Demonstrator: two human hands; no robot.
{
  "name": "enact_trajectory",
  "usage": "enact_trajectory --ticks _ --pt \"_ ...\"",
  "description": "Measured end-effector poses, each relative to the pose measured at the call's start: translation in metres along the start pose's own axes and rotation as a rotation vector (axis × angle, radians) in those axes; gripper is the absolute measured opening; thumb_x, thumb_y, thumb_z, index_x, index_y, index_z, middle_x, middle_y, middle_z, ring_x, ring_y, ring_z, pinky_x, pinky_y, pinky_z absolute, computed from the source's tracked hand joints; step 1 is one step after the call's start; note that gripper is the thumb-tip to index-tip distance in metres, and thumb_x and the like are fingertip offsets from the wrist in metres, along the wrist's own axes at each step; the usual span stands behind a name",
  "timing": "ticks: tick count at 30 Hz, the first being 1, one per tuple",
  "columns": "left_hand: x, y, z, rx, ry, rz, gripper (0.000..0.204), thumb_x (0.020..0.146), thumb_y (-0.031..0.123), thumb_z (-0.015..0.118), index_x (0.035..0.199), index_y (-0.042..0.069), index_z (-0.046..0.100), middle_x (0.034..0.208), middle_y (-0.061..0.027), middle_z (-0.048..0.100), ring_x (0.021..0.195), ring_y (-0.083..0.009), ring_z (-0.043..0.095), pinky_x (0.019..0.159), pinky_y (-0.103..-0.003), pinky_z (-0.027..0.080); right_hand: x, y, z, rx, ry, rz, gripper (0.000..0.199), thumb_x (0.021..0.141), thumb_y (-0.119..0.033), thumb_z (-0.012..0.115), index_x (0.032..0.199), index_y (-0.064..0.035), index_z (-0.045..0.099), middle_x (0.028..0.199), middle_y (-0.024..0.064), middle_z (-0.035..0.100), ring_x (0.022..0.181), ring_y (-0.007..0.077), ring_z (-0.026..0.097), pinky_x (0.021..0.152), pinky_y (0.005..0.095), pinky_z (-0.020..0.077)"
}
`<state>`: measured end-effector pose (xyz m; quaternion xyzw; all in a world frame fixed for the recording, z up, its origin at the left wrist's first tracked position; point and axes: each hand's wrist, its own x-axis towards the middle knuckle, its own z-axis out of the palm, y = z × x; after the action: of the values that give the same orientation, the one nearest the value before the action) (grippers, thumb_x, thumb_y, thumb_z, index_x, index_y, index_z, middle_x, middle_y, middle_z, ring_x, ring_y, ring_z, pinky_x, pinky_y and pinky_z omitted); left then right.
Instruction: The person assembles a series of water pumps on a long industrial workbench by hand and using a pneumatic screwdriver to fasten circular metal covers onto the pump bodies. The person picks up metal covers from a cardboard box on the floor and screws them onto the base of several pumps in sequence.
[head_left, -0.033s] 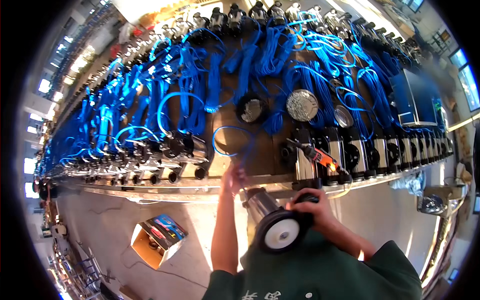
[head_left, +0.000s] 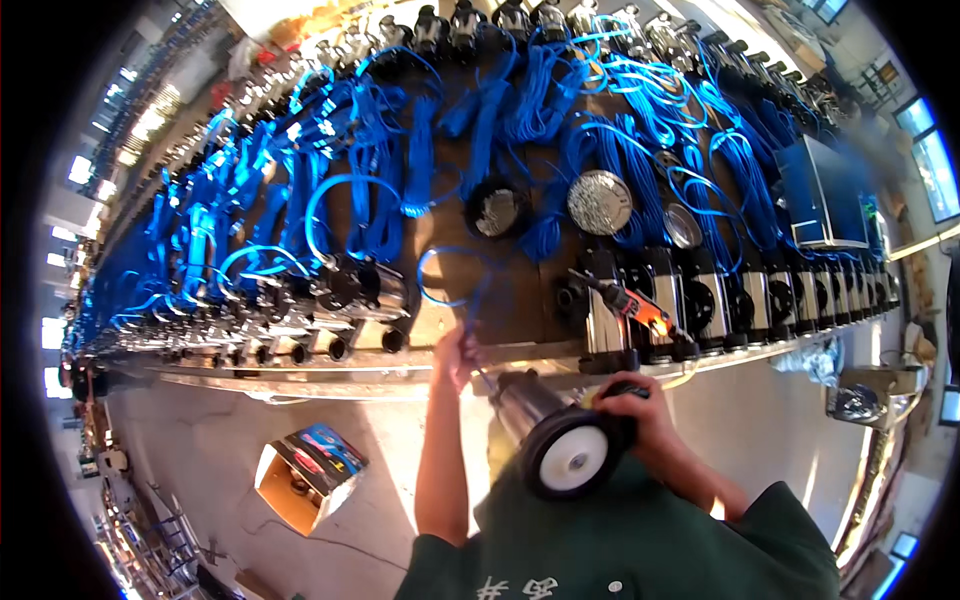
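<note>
The right hand [head_left: 645, 408] grips the black handle [head_left: 625, 389], likely surest for the probably heavy, slick-looking metal machine [head_left: 528, 408] off the table's [head_left: 525, 330] near edge; the left hand's [head_left: 455, 357] hold I cannot tell.

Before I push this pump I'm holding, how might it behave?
The pump is probably rigid, given its metallic barrel. Its bulk beside your right hand suggests heft. The cylindrical barrel might roll, though the black handle could stop it.
</note>
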<state>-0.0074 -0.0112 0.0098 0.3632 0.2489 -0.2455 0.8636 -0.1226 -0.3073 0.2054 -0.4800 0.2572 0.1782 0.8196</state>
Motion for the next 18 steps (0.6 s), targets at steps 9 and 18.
enact_trajectory --ticks 9,18 --pt "-0.007 -0.076 -0.006 0.279 0.165 0.097 0.03 0.099 0.025 0.05 0.085 -0.001 0.056 0.067 -0.0036 0.05 0.064 -0.0151 0.05 0.065 -0.031 0.047 0.048 0.047 -0.041 0.27 0.45 0.0 0.013 0.082 -0.013 0.061 0.086 -0.0007 0.063 0.079 0.0061 0.062 0.071 0.0166 0.06 0.068 0.0291 0.0498" --pt "-0.009 -0.03 0.07 1.12 0.276 0.73 0.02 0.087 0.01 0.063 0.103 -0.001 0.059 0.088 -0.0099 0.063 0.077 -0.0175 0.06 0.072 -0.029 0.049 0.043 0.042 -0.031 0.059 0.53 -0.07 0.017 0.085 -0.016 0.064 0.091 0.0001 0.064 0.081 0.0052 0.064 0.071 0.0155 0.061 0.07 0.028 0.051"
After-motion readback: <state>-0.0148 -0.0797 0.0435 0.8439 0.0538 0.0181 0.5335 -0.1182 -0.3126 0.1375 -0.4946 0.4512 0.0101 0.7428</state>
